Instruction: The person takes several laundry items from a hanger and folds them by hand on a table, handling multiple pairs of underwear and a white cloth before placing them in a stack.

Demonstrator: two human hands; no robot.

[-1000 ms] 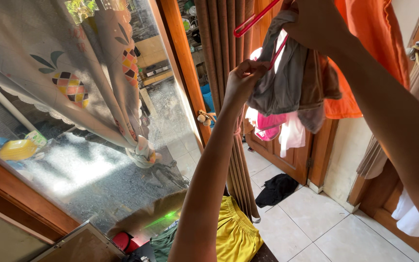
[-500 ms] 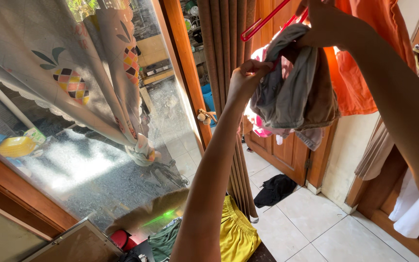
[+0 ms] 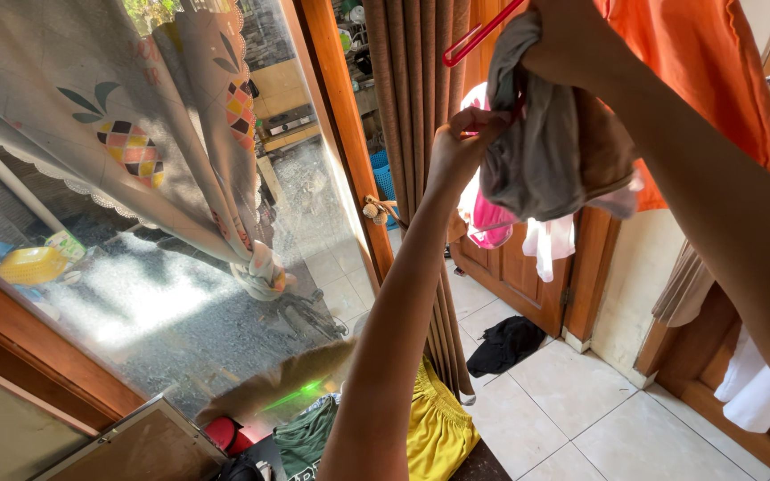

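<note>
A grey-brown garment (image 3: 545,151) is held up high, near the top edge of the view, bunched over a red hanger (image 3: 479,36). The right hand (image 3: 568,40) is closed around the top of the cloth where it meets the hanger; only one red arm of the hanger is seen, sticking out to the left. The left hand (image 3: 461,142) is raised from below, its fingers pinched on the garment's left edge. The cloth is judged to be only partly on: it hangs in a crumpled bundle, not spread along the hanger, so straightening is left. Whether the hanger is hooked on anything cannot be told. Behind, an orange garment (image 3: 706,80) is seen hanging. Below, yellow shorts (image 3: 438,423) and a green garment (image 3: 300,436) lie waiting, and a black cloth (image 3: 505,343) lies on the tiled floor (image 3: 599,410).
</note>
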